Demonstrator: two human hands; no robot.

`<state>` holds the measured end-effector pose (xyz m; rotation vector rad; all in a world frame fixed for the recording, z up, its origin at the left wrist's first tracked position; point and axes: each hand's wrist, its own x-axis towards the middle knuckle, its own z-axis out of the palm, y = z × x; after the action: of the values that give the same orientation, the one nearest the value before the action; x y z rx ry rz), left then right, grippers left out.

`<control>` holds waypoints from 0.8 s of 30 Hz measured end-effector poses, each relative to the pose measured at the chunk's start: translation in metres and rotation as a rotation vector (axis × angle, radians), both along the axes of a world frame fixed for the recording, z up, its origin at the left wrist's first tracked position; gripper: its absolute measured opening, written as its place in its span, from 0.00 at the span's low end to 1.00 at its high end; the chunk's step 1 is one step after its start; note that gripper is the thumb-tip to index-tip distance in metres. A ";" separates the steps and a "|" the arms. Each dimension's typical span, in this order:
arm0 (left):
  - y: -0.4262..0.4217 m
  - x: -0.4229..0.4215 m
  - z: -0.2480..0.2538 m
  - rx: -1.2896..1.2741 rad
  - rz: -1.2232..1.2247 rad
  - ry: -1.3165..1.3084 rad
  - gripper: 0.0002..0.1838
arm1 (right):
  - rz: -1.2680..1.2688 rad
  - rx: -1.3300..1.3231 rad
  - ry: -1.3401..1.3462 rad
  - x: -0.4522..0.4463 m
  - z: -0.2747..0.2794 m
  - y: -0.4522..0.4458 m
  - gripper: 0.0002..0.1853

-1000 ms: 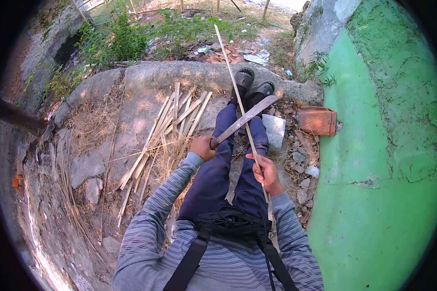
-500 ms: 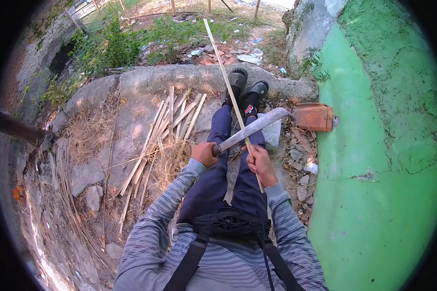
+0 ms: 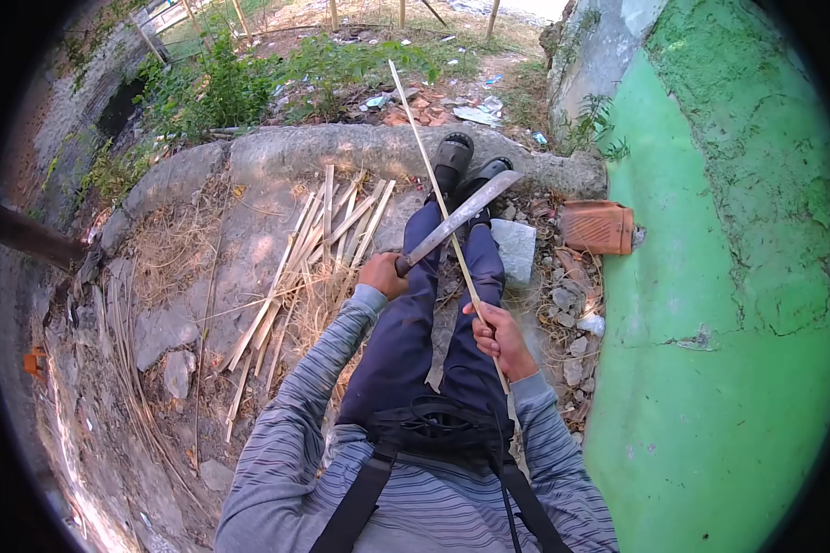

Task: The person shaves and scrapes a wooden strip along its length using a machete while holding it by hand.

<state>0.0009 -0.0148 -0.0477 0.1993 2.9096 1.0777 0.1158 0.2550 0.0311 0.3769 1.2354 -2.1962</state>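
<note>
My left hand is closed round the dark handle of a machete, its long grey blade slanting up to the right above my shins. The blade crosses a thin, pale bamboo strip, which runs from near my lap out past my shoes. My right hand grips this strip toward its near end, below the crossing. Whether the blade's edge touches the strip I cannot tell. To the left of my legs, a pile of split bamboo strips lies on the ground among curly shavings.
A green wall rises close on my right, with an orange hollow brick and rubble at its foot. A pale stone block lies beside my right leg. Beyond my shoes runs a low concrete ledge. Long thin strips lie farther left.
The machete has swung, its tip moving left and up, away from the brick. My right hand has shifted down toward me, drawing the bamboo strip closer.
</note>
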 end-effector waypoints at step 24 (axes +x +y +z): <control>-0.019 -0.033 -0.004 0.034 0.075 -0.013 0.13 | 0.048 -0.180 -0.224 0.048 0.036 0.033 0.18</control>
<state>-0.0322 -0.0343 -0.0521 0.0836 2.9106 1.1355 0.1635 0.2877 0.0670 0.4981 0.9111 -2.1369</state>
